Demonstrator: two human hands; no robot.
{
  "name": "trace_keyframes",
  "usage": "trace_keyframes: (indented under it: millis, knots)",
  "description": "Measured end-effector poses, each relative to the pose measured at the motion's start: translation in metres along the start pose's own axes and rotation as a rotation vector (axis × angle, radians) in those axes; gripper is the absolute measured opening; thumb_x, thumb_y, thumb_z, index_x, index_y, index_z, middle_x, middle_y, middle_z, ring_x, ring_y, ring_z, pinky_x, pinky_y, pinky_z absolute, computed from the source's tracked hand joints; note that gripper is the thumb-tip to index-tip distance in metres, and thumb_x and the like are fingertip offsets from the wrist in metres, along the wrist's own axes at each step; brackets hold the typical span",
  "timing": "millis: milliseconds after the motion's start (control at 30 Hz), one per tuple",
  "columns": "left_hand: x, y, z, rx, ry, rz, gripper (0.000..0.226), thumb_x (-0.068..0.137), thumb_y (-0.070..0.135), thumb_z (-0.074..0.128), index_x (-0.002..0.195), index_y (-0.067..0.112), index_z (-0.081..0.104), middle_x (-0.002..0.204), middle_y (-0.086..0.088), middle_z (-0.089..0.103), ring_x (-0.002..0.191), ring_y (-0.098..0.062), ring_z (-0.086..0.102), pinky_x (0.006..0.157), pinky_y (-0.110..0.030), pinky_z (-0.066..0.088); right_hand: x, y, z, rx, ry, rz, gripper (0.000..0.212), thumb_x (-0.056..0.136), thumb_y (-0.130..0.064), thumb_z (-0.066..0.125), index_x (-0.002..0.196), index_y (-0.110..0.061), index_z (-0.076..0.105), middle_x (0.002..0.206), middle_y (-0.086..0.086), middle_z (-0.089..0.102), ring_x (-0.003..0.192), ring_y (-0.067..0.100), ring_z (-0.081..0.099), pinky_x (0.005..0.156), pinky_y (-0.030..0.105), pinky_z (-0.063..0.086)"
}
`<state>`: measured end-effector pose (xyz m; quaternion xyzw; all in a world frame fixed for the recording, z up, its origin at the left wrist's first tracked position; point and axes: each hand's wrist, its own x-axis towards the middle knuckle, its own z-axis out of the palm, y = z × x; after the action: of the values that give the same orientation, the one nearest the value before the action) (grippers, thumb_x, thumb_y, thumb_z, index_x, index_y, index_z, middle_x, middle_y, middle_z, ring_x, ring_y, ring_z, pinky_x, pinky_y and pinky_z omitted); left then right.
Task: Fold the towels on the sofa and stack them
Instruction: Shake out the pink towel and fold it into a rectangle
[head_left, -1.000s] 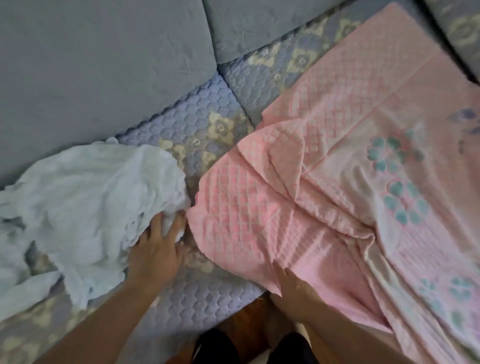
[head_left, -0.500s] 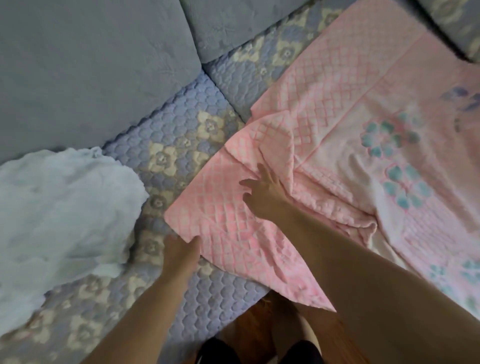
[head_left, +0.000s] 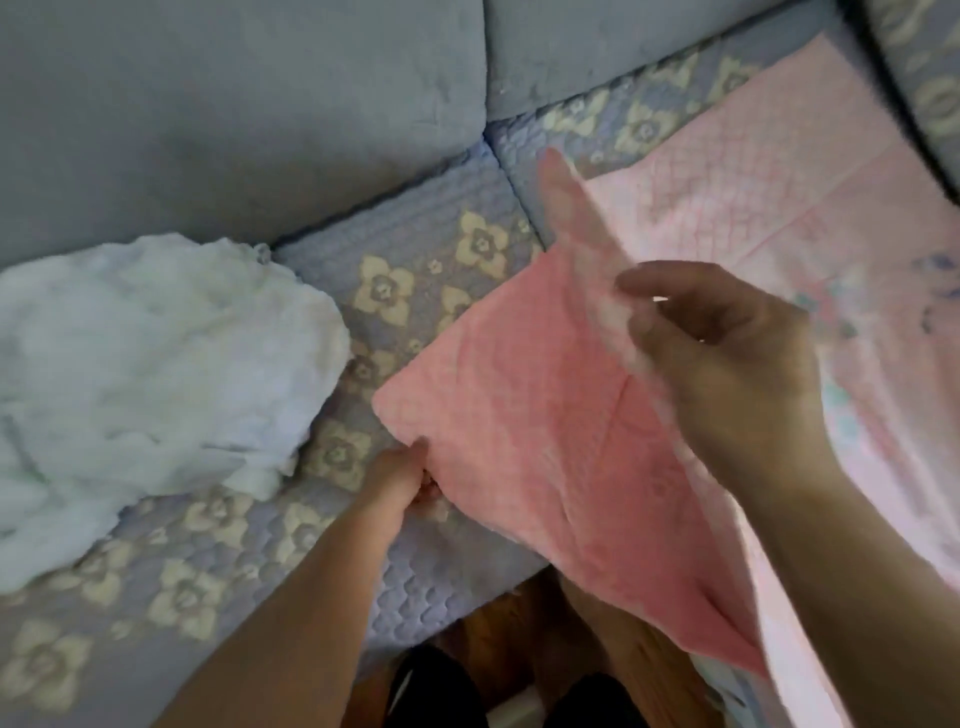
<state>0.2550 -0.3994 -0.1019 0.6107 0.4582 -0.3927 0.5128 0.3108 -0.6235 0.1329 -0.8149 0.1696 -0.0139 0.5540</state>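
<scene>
A large pink towel (head_left: 530, 415) with a diamond weave and teal flowers lies across the right of the sofa seat (head_left: 415, 249). My right hand (head_left: 727, 358) pinches its folded edge and holds that flap lifted above the seat. My left hand (head_left: 400, 475) grips the towel's near left edge, low by the seat front. A crumpled white towel (head_left: 156, 364) lies in a heap on the left of the seat, apart from both hands.
Grey back cushions (head_left: 234, 114) rise behind the quilted, flower-patterned seat cover. The seat's front edge drops to a wooden floor (head_left: 498, 618), where my legs stand. A patterned cushion (head_left: 930, 78) sits at the far right.
My left hand left the white towel and took the pink towel's near edge. My right hand came up from under the towel, grabbed its fold and lifted it.
</scene>
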Motion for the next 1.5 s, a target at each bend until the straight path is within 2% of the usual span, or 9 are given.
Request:
trace_keyframes:
  millis: [133, 300, 467, 667, 800, 900, 1033, 1167, 1500]
  knots:
    - [-0.003, 0.000, -0.006, 0.072, 0.037, 0.159, 0.032, 0.089, 0.025, 0.062, 0.068, 0.002, 0.068, 0.064, -0.015, 0.066, 0.061, -0.027, 0.062, 0.060, -0.037, 0.049, -0.044, 0.054, 0.089, -0.284, -0.216, -0.107, 0.031, 0.090, -0.002, 0.053, 0.109, -0.012, 0.076, 0.116, -0.004, 0.071, 0.108, 0.006, 0.065, 0.094, 0.023, 0.053]
    - [-0.002, -0.001, -0.023, -0.283, -0.168, 0.096, 0.016, 0.087, 0.001, 0.061, 0.078, 0.012, 0.069, 0.074, -0.014, 0.068, 0.061, -0.025, 0.065, 0.048, -0.022, 0.054, -0.080, 0.162, 0.170, -0.561, -0.744, 0.109, 0.050, 0.087, 0.001, 0.050, 0.134, -0.015, 0.061, 0.134, 0.003, 0.059, 0.121, 0.024, 0.057, 0.102, 0.034, 0.048]
    - [0.017, 0.013, -0.040, -0.386, -0.131, 0.128, 0.020, 0.103, 0.020, 0.052, 0.114, 0.014, 0.067, 0.109, -0.006, 0.075, 0.100, -0.020, 0.072, 0.092, -0.035, 0.056, -0.061, 0.164, 0.176, -0.591, -0.522, 0.207, 0.033, 0.092, -0.007, 0.050, 0.123, -0.015, 0.061, 0.124, 0.000, 0.052, 0.103, 0.025, 0.059, 0.080, 0.035, 0.050]
    - [0.011, 0.033, -0.020, -0.475, -0.263, 0.154, 0.029, 0.103, 0.016, 0.047, 0.124, 0.004, 0.064, 0.111, -0.016, 0.073, 0.099, -0.027, 0.071, 0.081, -0.037, 0.054, -0.018, 0.147, 0.192, -0.416, -0.443, 0.336, 0.056, 0.086, -0.030, 0.059, 0.140, -0.022, 0.046, 0.134, -0.002, 0.047, 0.116, 0.021, 0.054, 0.094, 0.038, 0.050]
    - [-0.012, 0.028, -0.018, -0.591, -0.326, 0.158, 0.036, 0.103, 0.015, 0.045, 0.133, 0.000, 0.058, 0.118, -0.018, 0.069, 0.109, -0.034, 0.064, 0.092, -0.044, 0.048, -0.008, 0.145, 0.178, -0.207, -0.259, 0.496, 0.021, 0.093, -0.031, 0.058, 0.106, -0.017, 0.066, 0.098, -0.004, 0.064, 0.089, 0.016, 0.059, 0.073, 0.029, 0.046]
    - [-0.036, 0.027, -0.017, -0.566, -0.202, 0.146, 0.036, 0.103, 0.015, 0.048, 0.134, -0.001, 0.056, 0.121, -0.022, 0.069, 0.116, -0.034, 0.065, 0.099, -0.045, 0.052, -0.017, 0.136, 0.147, -0.191, -0.037, 0.423, 0.034, 0.095, -0.018, 0.057, 0.064, -0.013, 0.044, 0.065, -0.003, 0.044, 0.063, 0.016, 0.042, 0.059, 0.033, 0.032]
    - [-0.057, 0.025, -0.015, -0.569, -0.104, 0.099, 0.028, 0.102, 0.019, 0.052, 0.124, 0.004, 0.061, 0.117, -0.017, 0.070, 0.095, -0.023, 0.073, 0.083, -0.032, 0.058, -0.038, 0.098, 0.108, -0.212, 0.338, 0.086, 0.031, 0.092, -0.003, 0.062, 0.071, -0.025, 0.060, 0.074, -0.010, 0.046, 0.064, 0.002, 0.044, 0.059, 0.015, 0.033]
    - [-0.069, 0.025, -0.007, -0.519, -0.188, 0.117, 0.032, 0.094, 0.024, 0.064, 0.113, -0.001, 0.066, 0.106, -0.007, 0.072, 0.119, -0.017, 0.060, 0.108, -0.040, 0.044, -0.067, 0.090, 0.139, -0.283, 0.064, -0.072, 0.025, 0.093, -0.012, 0.058, 0.111, -0.006, 0.074, 0.090, 0.001, 0.061, 0.081, 0.015, 0.057, 0.072, 0.025, 0.049]
    - [-0.113, 0.046, 0.011, -0.414, 0.040, 0.283, 0.020, 0.089, 0.017, 0.067, 0.094, -0.001, 0.073, 0.088, -0.017, 0.068, 0.083, -0.025, 0.067, 0.075, -0.034, 0.054, -0.085, 0.101, 0.156, -0.522, 0.040, -0.132, 0.037, 0.076, 0.000, 0.071, 0.113, -0.002, 0.069, 0.086, 0.007, 0.055, 0.074, 0.023, 0.050, 0.056, 0.032, 0.040]
